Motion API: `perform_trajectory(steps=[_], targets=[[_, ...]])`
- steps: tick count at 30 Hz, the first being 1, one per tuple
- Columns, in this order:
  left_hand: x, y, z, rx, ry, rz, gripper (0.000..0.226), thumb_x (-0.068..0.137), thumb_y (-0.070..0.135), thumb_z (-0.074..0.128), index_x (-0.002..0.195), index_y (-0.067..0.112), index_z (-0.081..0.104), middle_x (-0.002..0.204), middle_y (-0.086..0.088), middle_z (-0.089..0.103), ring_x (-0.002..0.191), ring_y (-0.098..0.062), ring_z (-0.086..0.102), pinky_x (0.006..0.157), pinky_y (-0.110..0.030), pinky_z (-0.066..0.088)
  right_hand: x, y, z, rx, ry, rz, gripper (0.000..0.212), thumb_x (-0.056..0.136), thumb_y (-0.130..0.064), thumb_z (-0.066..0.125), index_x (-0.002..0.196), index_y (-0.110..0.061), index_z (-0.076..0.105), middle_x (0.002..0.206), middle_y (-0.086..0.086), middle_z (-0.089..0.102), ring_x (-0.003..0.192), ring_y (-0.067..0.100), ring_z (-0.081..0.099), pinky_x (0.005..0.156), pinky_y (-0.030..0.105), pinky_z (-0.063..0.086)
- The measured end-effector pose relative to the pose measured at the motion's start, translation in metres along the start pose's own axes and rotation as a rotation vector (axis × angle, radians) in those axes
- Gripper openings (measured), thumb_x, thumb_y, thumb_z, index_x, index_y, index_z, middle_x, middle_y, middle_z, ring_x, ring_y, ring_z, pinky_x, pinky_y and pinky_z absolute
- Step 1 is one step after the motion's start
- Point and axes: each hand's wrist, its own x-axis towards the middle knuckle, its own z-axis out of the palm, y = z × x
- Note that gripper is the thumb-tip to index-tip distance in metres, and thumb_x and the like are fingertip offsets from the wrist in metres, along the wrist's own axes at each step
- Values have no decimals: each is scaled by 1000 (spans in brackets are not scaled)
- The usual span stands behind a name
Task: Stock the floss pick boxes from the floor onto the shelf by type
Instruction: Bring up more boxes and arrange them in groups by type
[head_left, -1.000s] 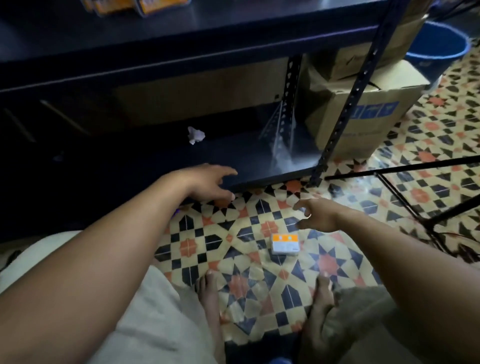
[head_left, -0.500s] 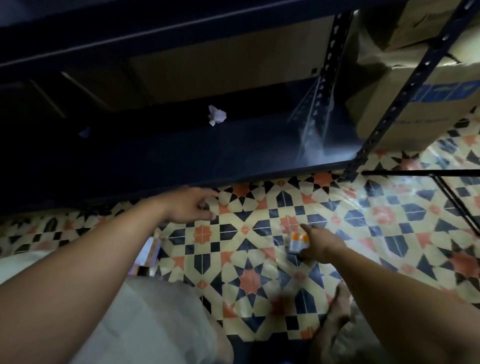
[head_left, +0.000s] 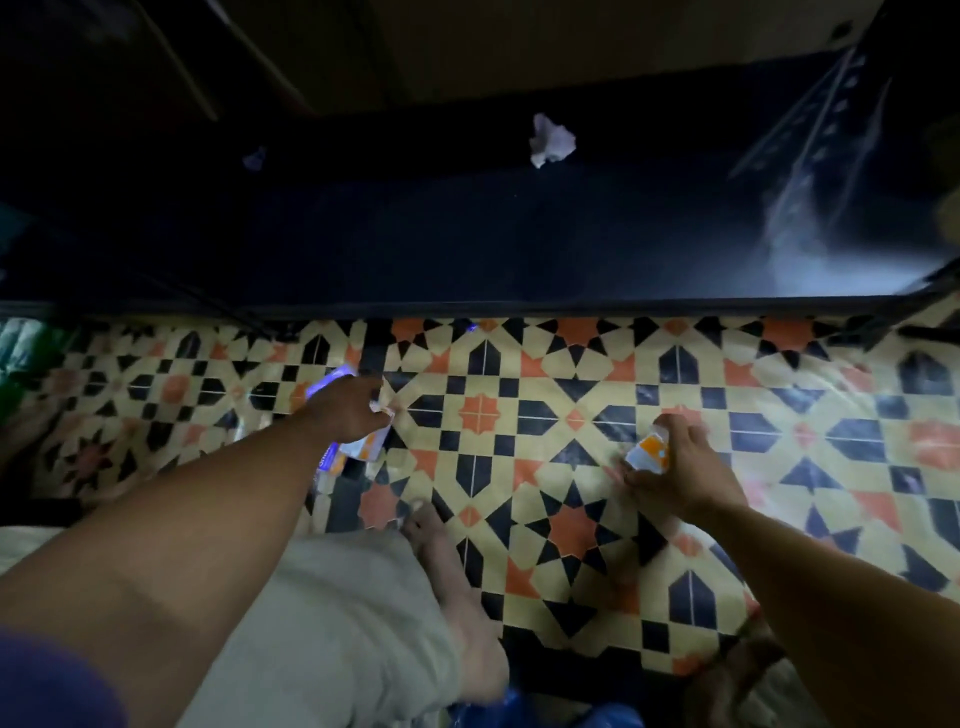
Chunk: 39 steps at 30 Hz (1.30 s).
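My right hand (head_left: 675, 462) grips an orange-and-white floss pick box (head_left: 649, 453), just short of the shelf (head_left: 467, 249). My left hand (head_left: 353, 410) closes on floor boxes (head_left: 363, 448) nearer the shelf; grabbing several blurred types together could mix them.

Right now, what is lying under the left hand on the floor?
Under the left hand lie small boxes, white, orange and purple. The hand covers their middle, so their count and type stay unclear.
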Motion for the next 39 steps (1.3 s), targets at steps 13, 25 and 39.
perform_trajectory(steps=[13,25,39], targets=[[33,-31,56,-86,32,-35,65,91,21,68,149,14,38,143,-19,51,126,-37,51,92,-39,46,23,-22,7,239,-33,49,62,86,-34,74,134,-25,35,108,1,58,89,14,62,70,32,54],[12,22,28,-339,176,175,17,95,21,57,95,21,74,107,-3,58,101,-22,60,88,-35,48,8,-27,-6,286,-15,47,60,88,-7,70,129,-26,30,108,9,61,91,22,67,70,39,61],[-41,52,2,-459,79,277,36,76,11,78,106,26,65,105,2,67,94,-15,67,85,-40,57,-33,-59,-41,229,96,-50,70,91,-17,68,146,-26,27,132,11,55,102,28,59,73,32,46]])
